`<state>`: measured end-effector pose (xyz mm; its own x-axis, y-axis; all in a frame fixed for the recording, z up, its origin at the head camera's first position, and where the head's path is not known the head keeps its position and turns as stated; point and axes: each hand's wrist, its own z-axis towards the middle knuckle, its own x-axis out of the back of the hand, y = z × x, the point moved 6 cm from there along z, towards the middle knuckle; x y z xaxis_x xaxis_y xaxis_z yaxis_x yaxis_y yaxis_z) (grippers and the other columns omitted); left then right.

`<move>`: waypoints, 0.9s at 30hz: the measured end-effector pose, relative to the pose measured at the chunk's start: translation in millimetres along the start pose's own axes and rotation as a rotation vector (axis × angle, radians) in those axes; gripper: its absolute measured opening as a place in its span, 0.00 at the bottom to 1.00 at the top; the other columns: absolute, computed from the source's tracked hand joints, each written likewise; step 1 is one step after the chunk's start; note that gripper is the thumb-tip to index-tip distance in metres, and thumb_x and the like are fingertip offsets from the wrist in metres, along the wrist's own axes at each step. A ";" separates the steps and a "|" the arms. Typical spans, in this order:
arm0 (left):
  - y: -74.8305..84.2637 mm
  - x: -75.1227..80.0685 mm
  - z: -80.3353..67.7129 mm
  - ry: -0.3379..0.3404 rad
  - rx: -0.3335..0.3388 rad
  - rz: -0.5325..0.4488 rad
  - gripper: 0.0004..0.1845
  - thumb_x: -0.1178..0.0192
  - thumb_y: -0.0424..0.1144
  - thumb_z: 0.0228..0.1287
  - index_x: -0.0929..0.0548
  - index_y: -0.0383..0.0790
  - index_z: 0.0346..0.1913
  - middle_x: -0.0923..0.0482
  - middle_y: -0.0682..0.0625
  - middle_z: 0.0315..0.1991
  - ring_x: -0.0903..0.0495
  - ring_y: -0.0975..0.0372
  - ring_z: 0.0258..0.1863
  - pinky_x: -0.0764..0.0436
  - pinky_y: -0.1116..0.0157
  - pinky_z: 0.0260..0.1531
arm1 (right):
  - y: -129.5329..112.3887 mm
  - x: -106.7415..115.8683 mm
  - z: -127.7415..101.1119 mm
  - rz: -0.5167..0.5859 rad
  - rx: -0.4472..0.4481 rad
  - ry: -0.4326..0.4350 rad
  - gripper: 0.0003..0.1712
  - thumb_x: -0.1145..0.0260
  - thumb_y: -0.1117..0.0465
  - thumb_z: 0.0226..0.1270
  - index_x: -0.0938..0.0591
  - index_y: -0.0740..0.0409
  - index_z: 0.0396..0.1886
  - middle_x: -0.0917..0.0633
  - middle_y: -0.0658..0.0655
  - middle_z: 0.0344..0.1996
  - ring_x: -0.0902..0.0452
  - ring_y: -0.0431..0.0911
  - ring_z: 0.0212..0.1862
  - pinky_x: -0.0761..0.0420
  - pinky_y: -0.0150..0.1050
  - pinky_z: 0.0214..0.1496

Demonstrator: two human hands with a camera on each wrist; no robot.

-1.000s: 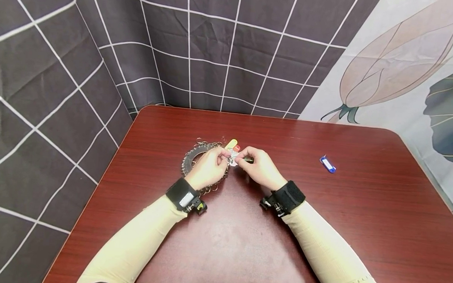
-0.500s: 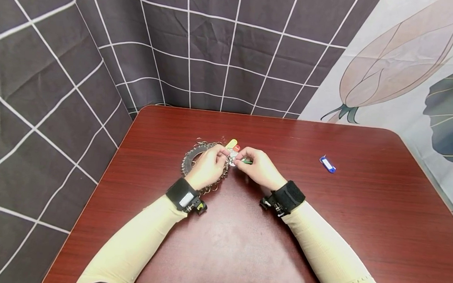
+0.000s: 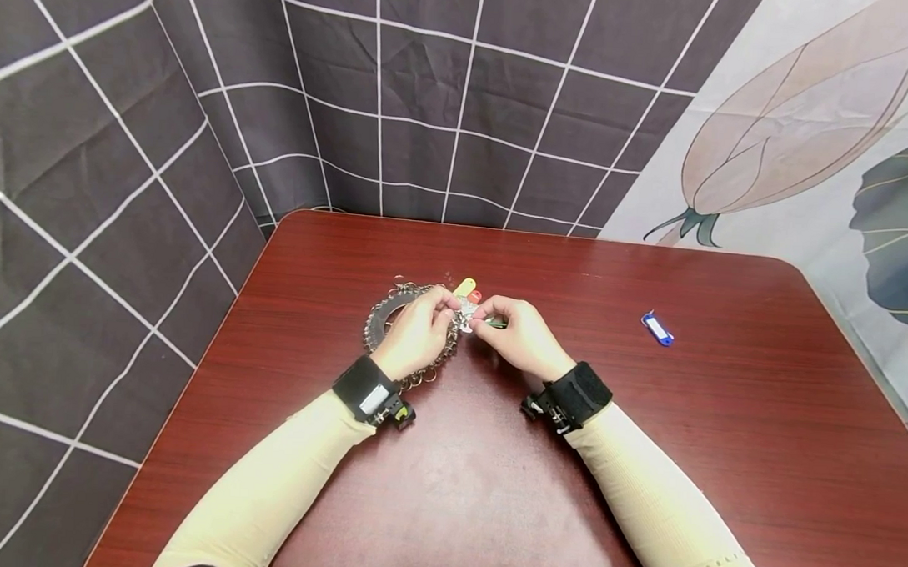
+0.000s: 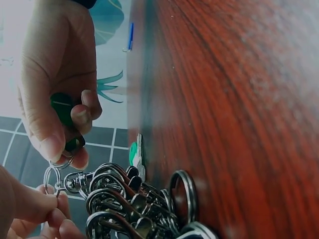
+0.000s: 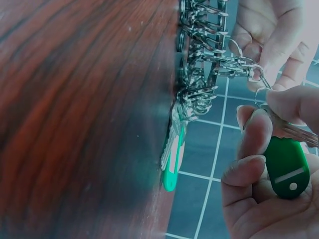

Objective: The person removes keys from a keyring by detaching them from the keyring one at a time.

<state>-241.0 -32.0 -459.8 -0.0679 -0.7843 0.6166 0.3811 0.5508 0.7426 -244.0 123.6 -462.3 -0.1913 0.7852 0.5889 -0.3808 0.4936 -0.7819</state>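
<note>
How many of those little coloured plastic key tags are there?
4 show: a green tag gripped by the right hand, a yellow tag and a red tag beyond the hands, a blue tag alone at right. Others may hide under the hands.

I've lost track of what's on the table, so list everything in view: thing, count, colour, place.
key organiser ring: one, dark disc edged with silver clips and rings, table centre-left, partly under the left hand.
green key tag: one, green with a white stripe, held in the right hand; its small ring meets a silver clip on the organiser.
yellow tag: one, yellow, just beyond the hands.
red tag: one, red, beside the yellow one.
blue key tag: one, blue with a white label, lying alone on the table's right.
table: one, dark red wood grain.
backdrop cloths: dark grid cloth behind and left; pale flower print on the right.
left hand: pinches the clip.
right hand: grips the green tag.
</note>
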 end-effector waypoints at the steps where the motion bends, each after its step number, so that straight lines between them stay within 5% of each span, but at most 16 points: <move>1: 0.4 0.0 0.0 -0.004 0.003 0.003 0.07 0.47 0.30 0.68 0.22 0.41 0.45 0.22 0.50 0.35 0.24 0.61 0.34 0.24 0.62 0.37 | -0.2 0.3 -0.1 0.000 -0.002 0.003 0.03 0.34 0.61 0.65 0.17 0.56 0.34 0.16 0.49 0.28 0.23 0.49 0.15 0.24 0.35 0.26; 10: 0.5 -3.0 0.4 -0.049 0.035 -0.012 0.10 0.46 0.32 0.68 0.20 0.39 0.50 0.20 0.50 0.37 0.22 0.62 0.35 0.23 0.63 0.39 | 2.4 3.4 0.0 -0.007 -0.040 0.056 0.03 0.33 0.62 0.63 0.17 0.56 0.35 0.16 0.49 0.30 0.25 0.43 0.15 0.25 0.35 0.26; 20: -3.0 -6.4 0.2 -0.078 0.038 -0.035 0.07 0.41 0.32 0.65 0.19 0.38 0.45 0.20 0.51 0.35 0.21 0.63 0.34 0.22 0.65 0.39 | 1.2 5.3 1.3 0.004 -0.005 0.096 0.02 0.34 0.64 0.63 0.19 0.56 0.35 0.17 0.48 0.30 0.23 0.41 0.34 0.25 0.38 0.39; 27: -3.1 -1.8 -0.1 -0.004 0.039 -0.028 0.07 0.45 0.31 0.66 0.22 0.40 0.45 0.23 0.51 0.34 0.23 0.62 0.33 0.23 0.64 0.37 | -0.2 0.3 0.2 0.056 -0.022 0.029 0.03 0.34 0.65 0.64 0.20 0.55 0.36 0.18 0.53 0.26 0.23 0.50 0.21 0.26 0.36 0.23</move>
<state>-242.0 -32.3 -463.2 -0.0814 -0.7986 0.5964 0.3424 0.5395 0.7692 -244.2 123.6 -461.9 -0.1858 0.8221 0.5382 -0.3506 0.4562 -0.8179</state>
